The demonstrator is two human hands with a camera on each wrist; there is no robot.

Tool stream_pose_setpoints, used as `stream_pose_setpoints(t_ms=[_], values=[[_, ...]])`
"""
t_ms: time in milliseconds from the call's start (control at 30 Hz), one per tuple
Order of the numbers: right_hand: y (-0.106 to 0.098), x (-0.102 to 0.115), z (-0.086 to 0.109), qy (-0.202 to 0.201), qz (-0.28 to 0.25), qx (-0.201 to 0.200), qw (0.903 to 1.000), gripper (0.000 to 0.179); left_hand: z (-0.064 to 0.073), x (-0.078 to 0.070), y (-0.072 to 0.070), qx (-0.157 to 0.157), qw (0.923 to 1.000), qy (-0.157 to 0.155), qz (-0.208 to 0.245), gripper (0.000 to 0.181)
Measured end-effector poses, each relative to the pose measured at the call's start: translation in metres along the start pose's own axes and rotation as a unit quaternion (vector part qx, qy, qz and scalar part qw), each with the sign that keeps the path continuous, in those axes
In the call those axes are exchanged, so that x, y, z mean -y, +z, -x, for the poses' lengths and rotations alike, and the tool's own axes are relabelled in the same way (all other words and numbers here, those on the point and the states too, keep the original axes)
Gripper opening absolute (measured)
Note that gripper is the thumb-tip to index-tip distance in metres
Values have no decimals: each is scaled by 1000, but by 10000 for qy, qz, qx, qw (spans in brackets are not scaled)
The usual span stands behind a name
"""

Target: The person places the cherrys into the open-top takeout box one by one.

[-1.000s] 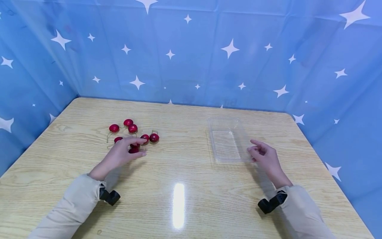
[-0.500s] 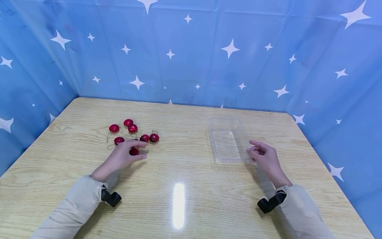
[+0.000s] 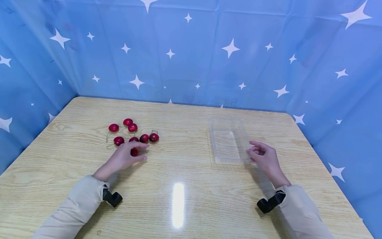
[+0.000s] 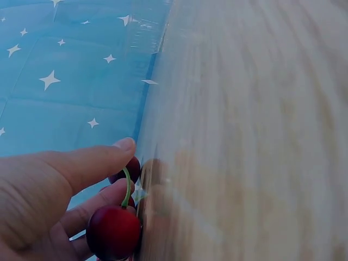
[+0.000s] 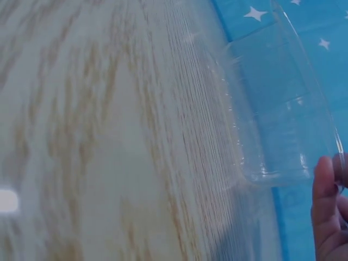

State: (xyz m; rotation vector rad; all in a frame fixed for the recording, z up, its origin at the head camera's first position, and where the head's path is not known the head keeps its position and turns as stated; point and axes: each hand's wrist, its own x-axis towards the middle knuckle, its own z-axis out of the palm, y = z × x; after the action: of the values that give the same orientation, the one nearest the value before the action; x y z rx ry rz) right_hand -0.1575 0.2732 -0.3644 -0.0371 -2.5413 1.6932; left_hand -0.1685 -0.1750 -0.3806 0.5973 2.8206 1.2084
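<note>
Head view: the relaxed left hand (image 3: 123,156) parts its fingers around a cherry (image 3: 134,152); the clear box (image 3: 225,146) lies on the table (image 3: 221,202), long axis running near to far. Left wrist: the nearest cherry's stem (image 4: 128,188) points up. Right wrist: the right hand (image 5: 328,215) pinches the box.

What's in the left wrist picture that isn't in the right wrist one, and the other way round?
Only the left wrist view: red cherries and the left grip. Only the right wrist view: the right grip and a white shine. Both: the table, the blue starry cloth and what looks like the clear box, just faint in the left one.
</note>
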Motion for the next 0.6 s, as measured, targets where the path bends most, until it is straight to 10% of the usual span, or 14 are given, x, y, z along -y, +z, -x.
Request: stream_pose_setpoints(t_ms=[600], values=[[4, 2, 0, -278, 324, -114, 9990, 37, 0, 3, -2, -51, 9999, -128, 99, 30]])
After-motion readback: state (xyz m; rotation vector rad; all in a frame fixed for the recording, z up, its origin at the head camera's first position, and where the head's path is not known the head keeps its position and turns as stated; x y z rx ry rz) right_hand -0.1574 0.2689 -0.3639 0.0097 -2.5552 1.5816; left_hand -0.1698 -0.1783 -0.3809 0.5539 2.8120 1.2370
